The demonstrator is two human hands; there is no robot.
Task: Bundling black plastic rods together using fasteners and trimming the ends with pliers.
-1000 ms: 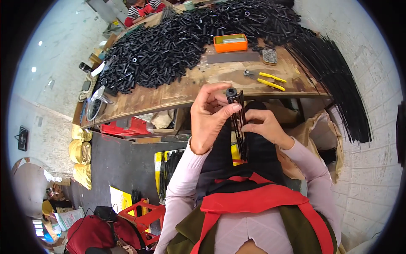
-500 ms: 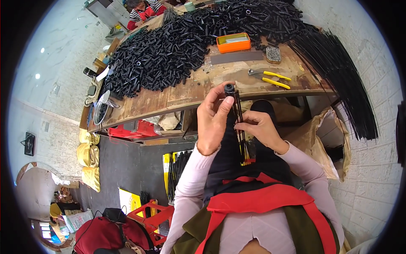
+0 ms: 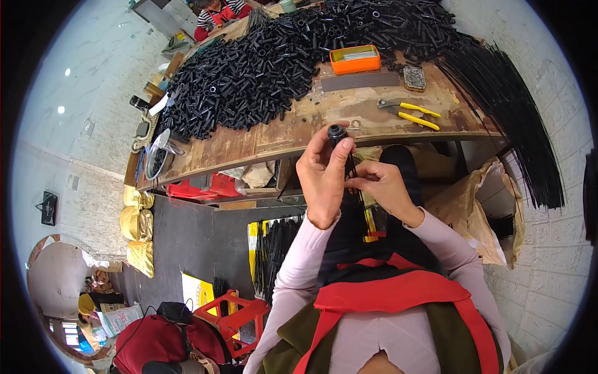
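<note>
My left hand (image 3: 322, 187) is wrapped round the top of a black rod assembly, held upright in front of the table edge. Its round black hub (image 3: 337, 131) sticks up above my thumb and fingers. Thin black rods (image 3: 361, 212) hang from it toward my lap. Just below and to the right, my right hand (image 3: 385, 190) is closed in a pinch at these rods; its fingertips are partly hidden, and whether they grip one rod or more I cannot tell.
A wooden table (image 3: 268, 134) bears a big heap of short black tubes (image 3: 243, 87), an orange box (image 3: 355, 60), a small tin (image 3: 414, 78) and yellow-handled pliers (image 3: 418, 115). Long black rods (image 3: 514, 109) overhang its right end. Another person (image 3: 218, 15) sits at the far side. A red stool (image 3: 233, 321) stands lower left.
The whole view has shifted slightly, so the table appears farther right. My left thumb and palm lie a little farther across the assembly. Both hands keep their hold.
</note>
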